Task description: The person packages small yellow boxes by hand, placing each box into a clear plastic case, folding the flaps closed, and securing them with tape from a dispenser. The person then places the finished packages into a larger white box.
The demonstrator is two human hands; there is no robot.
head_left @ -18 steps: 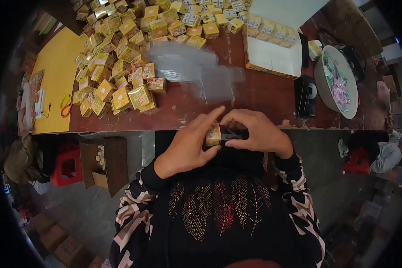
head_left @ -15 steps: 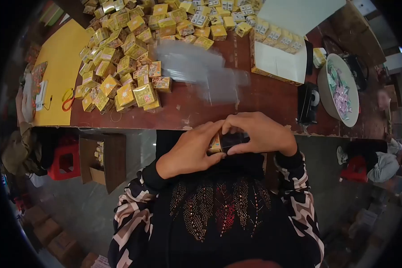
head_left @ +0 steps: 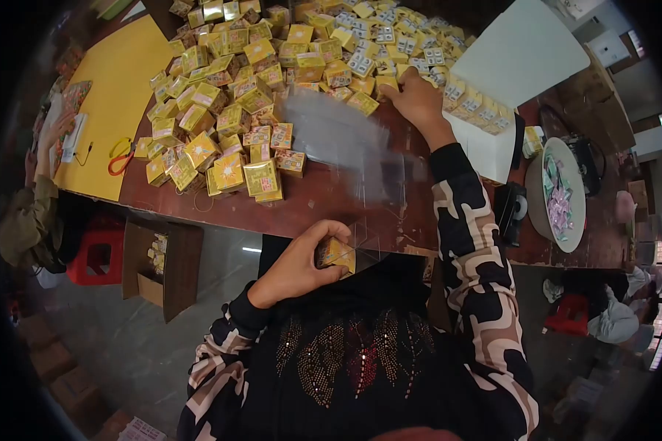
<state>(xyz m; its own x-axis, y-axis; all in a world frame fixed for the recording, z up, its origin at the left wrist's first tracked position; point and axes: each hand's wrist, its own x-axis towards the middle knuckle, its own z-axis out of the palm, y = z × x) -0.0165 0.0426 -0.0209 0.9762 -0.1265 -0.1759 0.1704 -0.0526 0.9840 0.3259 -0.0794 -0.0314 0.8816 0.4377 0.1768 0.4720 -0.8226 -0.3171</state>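
Note:
My left hand is closed around a small yellow box in front of my body. Clear plastic film spreads from the box's right side toward the table edge. Stretched out across the table, my right hand is at the near edge of a pile of small yellow boxes. Its thumb and forefinger are apart beside a yellow box; the other fingers are partly hidden. A stack of clear plastic sleeves lies on the table between my hands.
An open white carton with a row of yellow boxes is at right. Beyond it are a black tape dispenser and a bowl of small packets. Orange-handled scissors lie left on yellow board. A person's hand shows far left.
My right hand has left the box at my body and moved forward to the pile. My left hand keeps hold of its box. The whole view has shifted slightly.

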